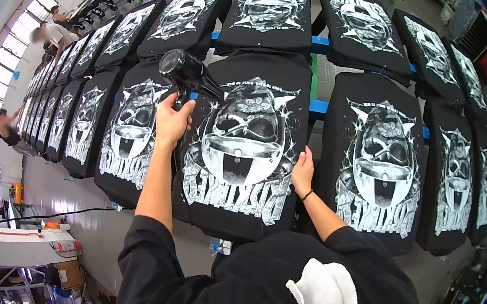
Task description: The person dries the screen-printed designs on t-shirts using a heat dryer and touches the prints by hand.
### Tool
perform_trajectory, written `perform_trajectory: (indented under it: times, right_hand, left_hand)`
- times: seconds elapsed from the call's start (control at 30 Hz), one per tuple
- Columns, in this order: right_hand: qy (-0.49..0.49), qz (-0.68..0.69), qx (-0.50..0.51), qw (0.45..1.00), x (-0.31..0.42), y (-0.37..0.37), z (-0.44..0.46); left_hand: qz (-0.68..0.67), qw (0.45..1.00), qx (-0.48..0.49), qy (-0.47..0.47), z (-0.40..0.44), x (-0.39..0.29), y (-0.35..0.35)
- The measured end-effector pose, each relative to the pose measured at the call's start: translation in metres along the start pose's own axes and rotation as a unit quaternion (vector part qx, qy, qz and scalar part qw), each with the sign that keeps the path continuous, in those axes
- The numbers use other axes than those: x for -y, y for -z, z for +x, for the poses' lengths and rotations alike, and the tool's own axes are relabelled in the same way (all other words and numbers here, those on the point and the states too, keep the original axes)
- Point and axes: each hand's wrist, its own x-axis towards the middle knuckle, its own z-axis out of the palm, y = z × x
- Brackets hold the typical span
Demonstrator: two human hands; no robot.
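My left hand [174, 122] is closed around the handle of a black hair dryer [183, 70]. The dryer's nozzle points down and right over a black T-shirt [244, 133] stretched on a flat board. A white and grey print of a face in a helmet, with large lettering, covers the shirt's front. At the right edge of that board is my right hand [303, 172], thumb on top and fingers against the side; part of its grip is hidden. A cord hangs from the dryer's handle.
Two long rows of boards with matching printed shirts, such as a right-hand shirt [380, 164] and a back shirt [265, 11], curve away on a rail [319, 107]. Other people, one a person in a light shirt [56, 35], stand at the far left. A white towel [326, 292] hangs on me.
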Motion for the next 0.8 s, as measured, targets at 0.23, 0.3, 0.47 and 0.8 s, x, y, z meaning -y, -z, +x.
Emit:
perform_trajectory:
  times: [0.23, 0.3, 0.47, 0.8]
  right_hand:
    - [0.002, 0.006, -0.008, 1.000, 0.006, 0.001, 0.000]
    - [0.000, -0.003, -0.004, 1.000, 0.008, 0.002, -0.001]
    - [0.005, -0.001, -0.002, 1.000, 0.008, 0.003, 0.000]
    - [0.175, -0.094, -0.051, 0.979, 0.018, 0.008, -0.009]
  left_hand:
    - [0.084, 0.996, -0.024, -0.003, 0.071, 0.010, -0.017]
    - [0.036, 0.999, 0.038, -0.006, 0.070, -0.003, -0.028]
    - [-0.049, 0.985, 0.166, -0.001, 0.041, -0.028, -0.056]
    - [-0.037, 0.978, 0.203, 0.030, -0.101, -0.023, -0.009]
